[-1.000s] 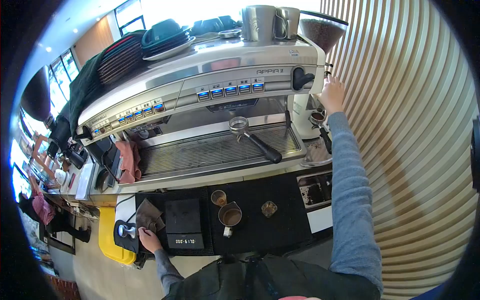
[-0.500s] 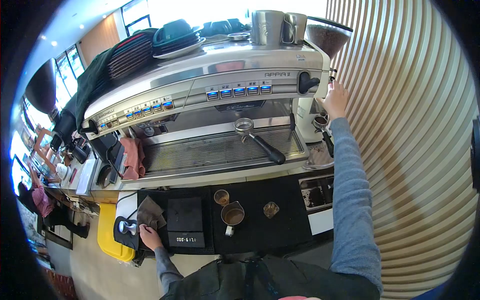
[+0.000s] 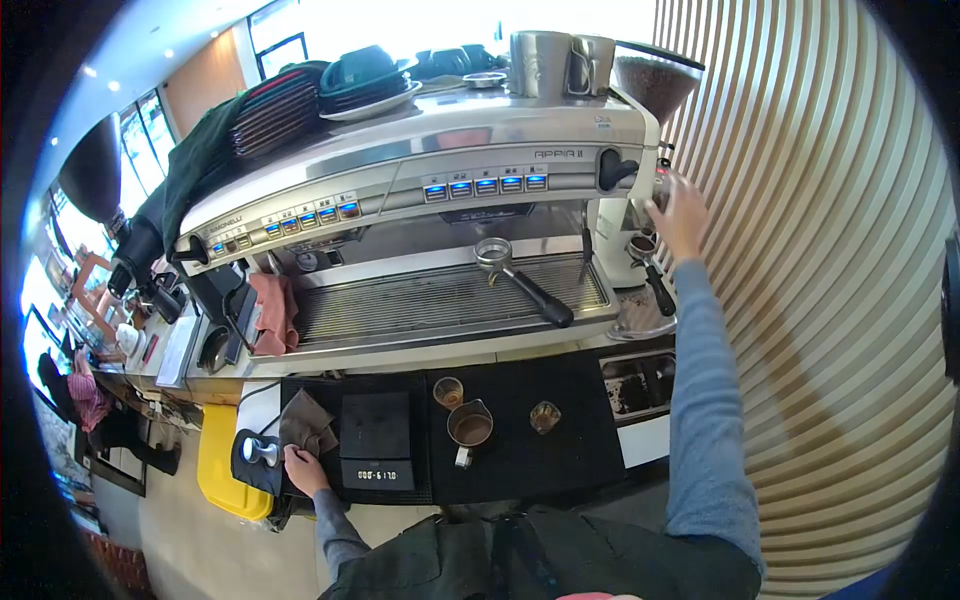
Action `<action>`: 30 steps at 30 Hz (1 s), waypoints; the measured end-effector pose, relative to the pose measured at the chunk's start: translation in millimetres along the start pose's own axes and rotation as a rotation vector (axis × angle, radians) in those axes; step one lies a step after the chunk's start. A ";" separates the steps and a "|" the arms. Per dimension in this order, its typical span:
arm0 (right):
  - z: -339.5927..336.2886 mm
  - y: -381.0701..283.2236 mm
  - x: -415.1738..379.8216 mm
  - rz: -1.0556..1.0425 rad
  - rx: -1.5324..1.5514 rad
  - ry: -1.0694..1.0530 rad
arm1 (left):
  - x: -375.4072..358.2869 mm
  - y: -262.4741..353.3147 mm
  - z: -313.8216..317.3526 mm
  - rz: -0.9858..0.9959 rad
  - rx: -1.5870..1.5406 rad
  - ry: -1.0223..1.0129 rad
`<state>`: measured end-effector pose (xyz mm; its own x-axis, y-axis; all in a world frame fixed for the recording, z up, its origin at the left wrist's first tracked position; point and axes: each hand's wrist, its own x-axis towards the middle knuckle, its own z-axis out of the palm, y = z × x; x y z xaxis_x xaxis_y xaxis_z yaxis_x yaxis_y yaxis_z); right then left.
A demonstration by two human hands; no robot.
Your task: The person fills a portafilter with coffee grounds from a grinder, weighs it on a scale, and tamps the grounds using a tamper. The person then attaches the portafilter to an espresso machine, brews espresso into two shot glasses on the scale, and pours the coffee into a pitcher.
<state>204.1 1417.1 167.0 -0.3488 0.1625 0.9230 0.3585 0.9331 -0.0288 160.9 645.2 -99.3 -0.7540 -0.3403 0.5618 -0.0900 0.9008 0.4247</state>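
My left hand (image 3: 303,470) is at the counter's front edge, fingers closed on the lower end of a grey-brown cloth (image 3: 308,422). Beside it are a metal tamper (image 3: 260,452) and a black scale (image 3: 376,440) with a lit display. My right hand (image 3: 682,218) is raised to the side of the coffee grinder (image 3: 612,238), its fingers partly hidden and smeared by motion. Below that hand, a portafilter (image 3: 656,288) with a black handle sits at the grinder, dark grounds in its basket. Another portafilter (image 3: 495,254) lies on the espresso machine's drip tray (image 3: 400,308).
A steel milk pitcher (image 3: 470,428), a small glass (image 3: 448,392) and another small glass (image 3: 544,417) stand on the black mat (image 3: 520,475). A knock box (image 3: 632,385) is at right. A pink cloth (image 3: 274,315) hangs at left above a yellow bin (image 3: 222,470). The ribbed wall (image 3: 840,300) borders the right side.
My right hand has moved slightly down and right along the grinder and is now blurred. My left hand stays at the cloth. The whole view has shifted slightly.
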 end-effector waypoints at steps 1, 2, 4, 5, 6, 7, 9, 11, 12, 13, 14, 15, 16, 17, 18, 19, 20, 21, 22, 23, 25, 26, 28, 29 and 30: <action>-1.3 7.8 -18.0 0.116 -0.047 -0.002 | -2.0 1.2 0.2 -0.002 -0.011 0.002; 3.2 16.6 -41.2 0.230 -0.094 -0.008 | -3.2 1.3 1.1 -0.014 -0.012 0.007; 3.3 21.5 -86.0 0.373 -0.296 -0.153 | -2.9 -0.3 0.8 0.029 -0.003 0.028; -1.6 17.3 -103.4 0.377 -0.299 -0.159 | -2.7 0.2 -0.3 0.033 0.000 0.024; -5.2 11.1 -119.2 0.460 -0.230 -0.339 | -1.8 2.0 -0.4 0.014 0.018 0.013; -7.5 9.5 -129.8 0.543 -0.160 -0.521 | -1.4 4.1 -0.7 -0.005 0.036 0.001; 12.9 25.0 -157.9 0.557 -0.062 -0.556 | -1.3 8.2 -2.6 0.000 0.041 -0.010; 21.6 34.5 -170.5 0.561 0.044 -0.591 | -1.2 7.6 -3.8 -0.006 0.052 -0.017; 24.1 34.8 -164.9 0.606 0.067 -0.677 | -0.4 7.9 -3.6 0.007 0.053 -0.014; 26.0 33.0 -160.5 0.646 0.091 -0.762 | -0.5 7.2 -4.0 0.016 0.053 -0.010; 26.0 29.2 -159.6 0.610 0.131 -0.654 | -1.9 6.4 -3.4 0.039 0.037 0.014; 27.0 25.9 -156.4 0.594 0.139 -0.666 | -1.0 6.1 -3.5 0.022 0.049 0.014; 29.4 25.3 -153.1 0.602 0.115 -0.689 | 0.0 5.4 -3.2 0.038 0.028 0.008; 31.2 25.0 -149.2 0.608 0.090 -0.715 | -1.0 4.1 -3.1 0.052 0.008 0.000; 50.6 38.7 -157.9 0.585 0.066 -0.729 | -1.8 3.2 -1.7 0.032 0.022 -0.003; 46.9 33.8 -158.3 0.568 0.071 -0.743 | -1.4 3.1 0.4 0.028 0.034 0.003; 39.3 30.6 -160.1 0.569 0.052 -0.703 | -1.4 2.0 0.8 0.026 0.044 0.010; 33.0 26.6 -159.9 0.570 0.034 -0.656 | -1.2 1.3 0.5 0.012 0.047 0.014; 30.0 22.4 -161.9 0.570 0.011 -0.598 | -0.7 1.4 0.5 0.015 0.033 0.007; 25.3 19.5 -165.2 0.562 0.013 -0.598 | -0.5 1.2 0.1 0.023 0.019 -0.002; 2.8 8.2 -167.3 0.577 -0.021 -0.565 | 0.1 -0.1 1.0 0.032 0.022 -0.002; -2.5 10.5 -171.4 0.574 0.007 -0.559 | 0.2 -0.8 1.3 0.039 0.030 -0.006; -37.1 -6.4 -164.8 0.610 -0.058 -0.584 | 2.6 1.3 1.7 0.064 0.038 -0.022; -58.4 -18.4 -155.0 0.627 -0.108 -0.607 | 2.7 1.8 3.4 0.043 0.026 -0.034; -79.5 -26.5 -151.4 0.615 -0.110 -0.594 | 3.1 -2.6 3.3 0.011 0.020 -0.042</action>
<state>316.2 1342.3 58.5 -0.4492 0.7986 0.4007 0.7034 0.5926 -0.3925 156.7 642.7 -101.0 -0.7816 -0.3189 0.5362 -0.0941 0.9099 0.4040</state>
